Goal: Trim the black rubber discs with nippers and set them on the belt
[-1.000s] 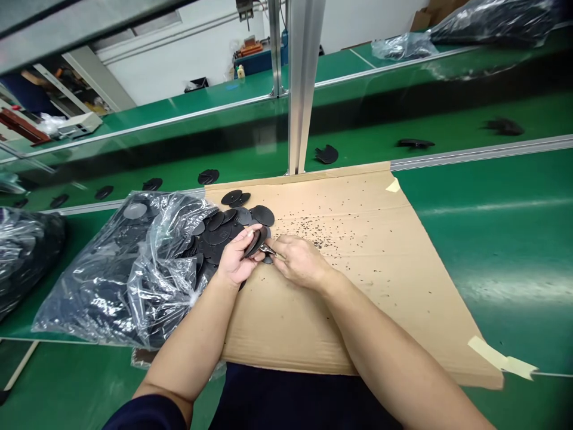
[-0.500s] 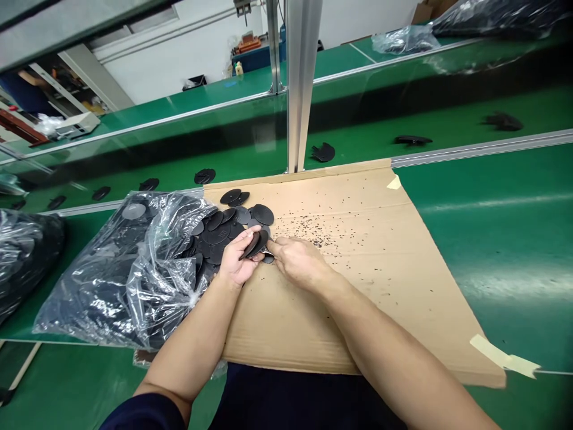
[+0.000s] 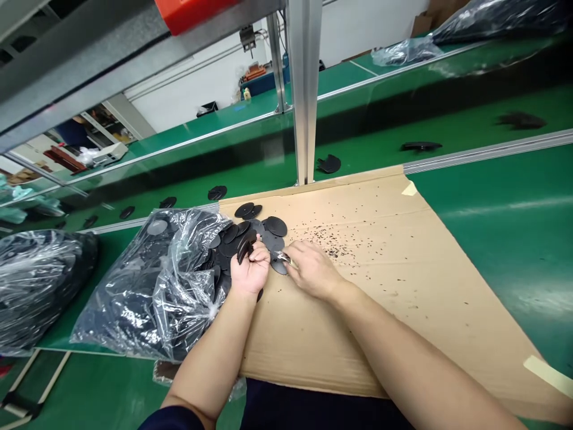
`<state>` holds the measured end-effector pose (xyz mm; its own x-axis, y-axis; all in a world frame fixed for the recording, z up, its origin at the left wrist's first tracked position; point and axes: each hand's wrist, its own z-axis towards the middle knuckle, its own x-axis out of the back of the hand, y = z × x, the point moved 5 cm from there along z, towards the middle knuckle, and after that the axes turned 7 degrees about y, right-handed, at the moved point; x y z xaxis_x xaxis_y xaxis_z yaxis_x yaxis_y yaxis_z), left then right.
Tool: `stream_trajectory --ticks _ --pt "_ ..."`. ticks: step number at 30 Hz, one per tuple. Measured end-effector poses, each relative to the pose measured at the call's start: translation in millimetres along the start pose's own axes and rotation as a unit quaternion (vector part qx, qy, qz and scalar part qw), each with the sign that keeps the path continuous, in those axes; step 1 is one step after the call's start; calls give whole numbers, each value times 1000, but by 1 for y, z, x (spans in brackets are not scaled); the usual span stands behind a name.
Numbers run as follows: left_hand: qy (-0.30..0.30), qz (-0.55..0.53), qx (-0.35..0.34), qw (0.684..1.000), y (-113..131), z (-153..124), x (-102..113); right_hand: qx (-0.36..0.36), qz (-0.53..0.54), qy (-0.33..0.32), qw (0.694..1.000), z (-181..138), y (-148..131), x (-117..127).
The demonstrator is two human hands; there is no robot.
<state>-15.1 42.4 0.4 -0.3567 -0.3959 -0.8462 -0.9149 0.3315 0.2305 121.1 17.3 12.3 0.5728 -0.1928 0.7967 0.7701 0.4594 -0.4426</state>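
Note:
My left hand (image 3: 251, 270) is closed around thin black plastic discs (image 3: 245, 246), which stand tilted nearly edge-on above the fingers. Just to the right, my right hand (image 3: 313, 269) grips small metal nippers (image 3: 283, 257); their tip points left, and the palm hides most of the handles. A gap separates the tip from the discs in my left hand. Below and behind the hands, a heap of loose black discs (image 3: 274, 226) spills from a clear plastic bag (image 3: 129, 298). Tiny black scraps (image 3: 331, 252) are scattered over the cardboard sheet (image 3: 308, 340).
Another filled plastic bag (image 3: 45, 286) sits at the far left. Beyond the cardboard, several black parts, one a notched disc (image 3: 329, 163), lie along a green conveyor belt (image 3: 277, 176). A metal post (image 3: 305, 89) rises at the cardboard's back edge. Tape (image 3: 548, 373) holds its right corner.
My hands have moved apart. My left hand has turned the discs more edge-on, and the nippers have come away from them to the right. The camera view has shifted.

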Motion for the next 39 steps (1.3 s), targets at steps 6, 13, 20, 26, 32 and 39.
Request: stream_trajectory --ticks 6,13,20,26,32,39 --pt "6 -44 5 999 2 1 0 27 10 -28 999 1 -8 -14" --pt "34 -78 4 996 3 0 -1 85 15 -47 995 4 -7 -21" --pt "49 -66 -11 997 4 1 -1 95 -7 -53 994 2 -11 -22" --pt "89 33 -103 990 9 4 2 97 10 -54 994 2 -10 -17" --pt "60 96 -141 983 7 5 0 -4 138 150 979 3 13 15" --pt "-1 203 -128 971 0 6 3 -106 283 277 912 -2 23 27"
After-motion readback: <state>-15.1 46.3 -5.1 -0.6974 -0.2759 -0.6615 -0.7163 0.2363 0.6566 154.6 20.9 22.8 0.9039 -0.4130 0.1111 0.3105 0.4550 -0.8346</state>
